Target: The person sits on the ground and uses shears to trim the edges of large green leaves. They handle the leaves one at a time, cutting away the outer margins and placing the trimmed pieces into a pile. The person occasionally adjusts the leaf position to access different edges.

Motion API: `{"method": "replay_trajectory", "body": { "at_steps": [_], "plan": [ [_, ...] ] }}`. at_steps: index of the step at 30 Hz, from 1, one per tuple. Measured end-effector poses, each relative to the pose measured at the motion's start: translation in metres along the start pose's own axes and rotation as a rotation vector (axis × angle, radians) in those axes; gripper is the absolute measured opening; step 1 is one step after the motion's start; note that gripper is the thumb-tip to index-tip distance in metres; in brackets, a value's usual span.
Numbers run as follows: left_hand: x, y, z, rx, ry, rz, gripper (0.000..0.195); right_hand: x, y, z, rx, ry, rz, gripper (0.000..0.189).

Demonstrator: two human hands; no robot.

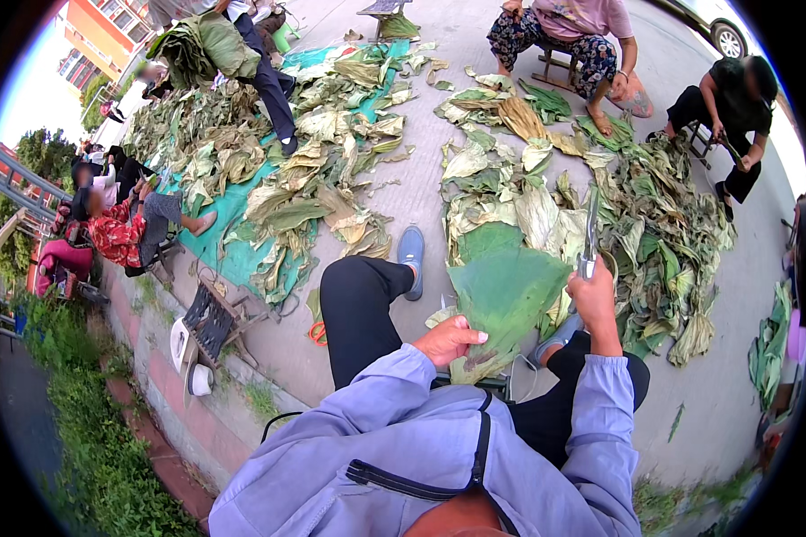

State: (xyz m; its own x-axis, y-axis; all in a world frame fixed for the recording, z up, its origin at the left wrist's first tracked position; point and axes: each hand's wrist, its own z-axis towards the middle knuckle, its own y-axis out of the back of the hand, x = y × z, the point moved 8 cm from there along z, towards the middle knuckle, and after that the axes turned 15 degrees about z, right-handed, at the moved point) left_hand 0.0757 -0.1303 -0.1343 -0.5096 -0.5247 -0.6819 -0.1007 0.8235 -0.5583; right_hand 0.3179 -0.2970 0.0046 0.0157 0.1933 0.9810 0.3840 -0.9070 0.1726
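Between finger and thumb, my left hand [450,340] grips the near left edge of a broad green leaf [507,288], which looks like a tobacco or lotus leaf. The leaf spreads out above my lap, its lower tip brownish. In my right hand [592,288] is a metal tool [589,228], pointing up and away; it looks like a knife or scissors, which I cannot tell. That hand is close to the leaf's right corner. Beyond it lies a heap of pale and green leaves [541,208] on the pavement.
Darker wilted leaves [672,248] lie at the right, more leaves on a teal sheet [208,238] at the left. Orange-handled scissors [318,333] rest beside my left leg. A folding chair [215,315] with hats stands at the left. Several other people sit around; one standing person carries stacked leaves [205,50].
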Motion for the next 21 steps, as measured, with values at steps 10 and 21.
{"method": "replay_trajectory", "body": {
  "at_steps": [10,21],
  "plan": [
    [-0.101,-0.004,-0.006,-0.274,-0.431,-0.046,0.033,0.024,-0.008,-0.009,0.010,0.020,0.110,0.023],
    [-0.184,-0.016,0.008,-0.562,-0.764,-0.036,0.019,0.004,-0.044,-0.029,0.204,-0.103,0.216,0.022]
  ]
}}
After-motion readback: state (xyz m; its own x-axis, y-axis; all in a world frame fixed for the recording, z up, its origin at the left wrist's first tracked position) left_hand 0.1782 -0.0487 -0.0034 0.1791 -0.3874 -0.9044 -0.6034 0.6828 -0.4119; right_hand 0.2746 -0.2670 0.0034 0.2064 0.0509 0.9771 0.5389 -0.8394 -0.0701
